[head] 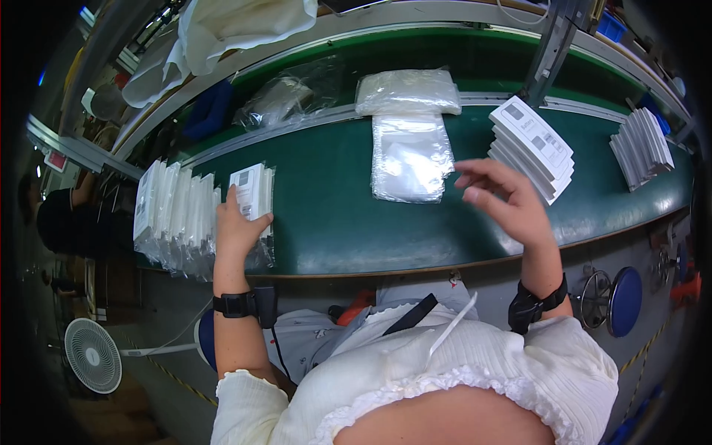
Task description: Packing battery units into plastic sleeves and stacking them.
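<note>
My left hand (239, 225) spans a flat white printed carton (250, 192) in a clear plastic bag, thumb on its right edge and fingers along its left. To the left of that hand, a row of similar bagged cartons (175, 208) stands tightly packed. My right hand (503, 200) hovers with fingers apart, holding nothing. Its fingertips are close to the right edge of a pile of clear plastic bags (411, 158). Just beyond this hand, unbagged white printed cartons (534, 142) lie in a slanted, fanned stack.
The green worktop (334, 233) has a metal rail behind it. A bundle of clear bags (409, 92) rests across the rail. More white cartons (642, 147) stand far right, past a metal post (550, 55). A white fan (93, 356) and a blue stool (624, 302) flank me.
</note>
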`<state>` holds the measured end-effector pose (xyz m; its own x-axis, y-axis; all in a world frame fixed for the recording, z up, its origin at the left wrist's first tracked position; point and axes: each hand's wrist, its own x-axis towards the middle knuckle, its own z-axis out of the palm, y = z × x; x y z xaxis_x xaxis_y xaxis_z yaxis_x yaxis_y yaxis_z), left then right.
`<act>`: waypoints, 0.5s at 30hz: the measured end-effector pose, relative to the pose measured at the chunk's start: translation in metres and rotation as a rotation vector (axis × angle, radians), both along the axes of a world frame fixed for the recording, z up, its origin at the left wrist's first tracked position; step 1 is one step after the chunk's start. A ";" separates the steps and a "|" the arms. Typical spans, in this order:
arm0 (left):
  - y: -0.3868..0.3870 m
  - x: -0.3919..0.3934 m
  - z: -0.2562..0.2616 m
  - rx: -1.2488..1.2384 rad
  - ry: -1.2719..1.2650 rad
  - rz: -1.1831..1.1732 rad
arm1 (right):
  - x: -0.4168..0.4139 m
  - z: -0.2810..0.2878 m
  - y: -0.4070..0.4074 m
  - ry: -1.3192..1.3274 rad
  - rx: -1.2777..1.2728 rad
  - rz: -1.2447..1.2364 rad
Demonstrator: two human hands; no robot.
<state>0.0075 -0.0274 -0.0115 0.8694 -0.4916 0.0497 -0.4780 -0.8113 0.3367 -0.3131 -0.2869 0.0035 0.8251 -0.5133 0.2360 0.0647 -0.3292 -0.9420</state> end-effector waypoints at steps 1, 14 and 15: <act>0.001 0.000 -0.001 -0.016 -0.014 -0.001 | -0.003 0.006 -0.005 -0.009 -0.020 -0.049; -0.107 -0.107 -0.007 -0.197 -0.359 -1.010 | -0.027 0.009 -0.090 0.417 -0.667 -0.593; -0.113 -0.104 -0.014 -0.206 -0.361 -1.015 | -0.026 0.011 -0.083 0.418 -0.673 -0.600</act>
<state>-0.0967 -0.1401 -0.0251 -0.0177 -0.9233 0.3836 -0.9894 0.0715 0.1263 -0.3393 -0.3698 0.0149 0.5556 -0.7389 0.3813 -0.5825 -0.6731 -0.4556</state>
